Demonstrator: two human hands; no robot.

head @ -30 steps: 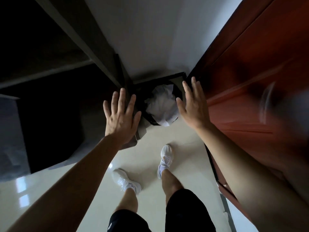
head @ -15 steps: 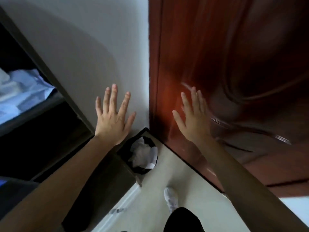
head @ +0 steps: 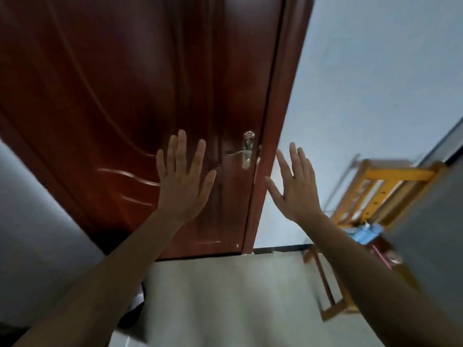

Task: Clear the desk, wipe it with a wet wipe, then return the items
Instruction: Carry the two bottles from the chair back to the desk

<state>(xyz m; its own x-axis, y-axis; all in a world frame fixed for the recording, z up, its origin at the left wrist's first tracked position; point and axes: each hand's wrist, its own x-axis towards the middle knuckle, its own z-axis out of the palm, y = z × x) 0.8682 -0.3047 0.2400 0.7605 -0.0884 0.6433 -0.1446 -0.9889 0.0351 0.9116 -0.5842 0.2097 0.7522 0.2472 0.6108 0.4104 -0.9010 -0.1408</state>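
My left hand (head: pixel 184 180) is raised in front of me, fingers spread, holding nothing. My right hand (head: pixel 294 187) is raised beside it, also with fingers spread and nothing in it. Both hands hover in front of a red-brown door (head: pixel 120 96). No desk and no wet wipe show in this view. At the bottom left, behind my left forearm, a dark bin with something white in it (head: pixel 136 305) is partly hidden.
The door has a silver lever handle (head: pixel 244 151). A white wall (head: pixel 363 83) is to its right. A yellow wooden chair (head: pixel 375 196) stands at the right with blue and pink items (head: pixel 365 232) on it. Pale tiled floor (head: pixel 238 296) lies below.
The view has swung right and up, from the bin in the corner to the door and the chair. Both hands stay raised and spread, holding nothing.
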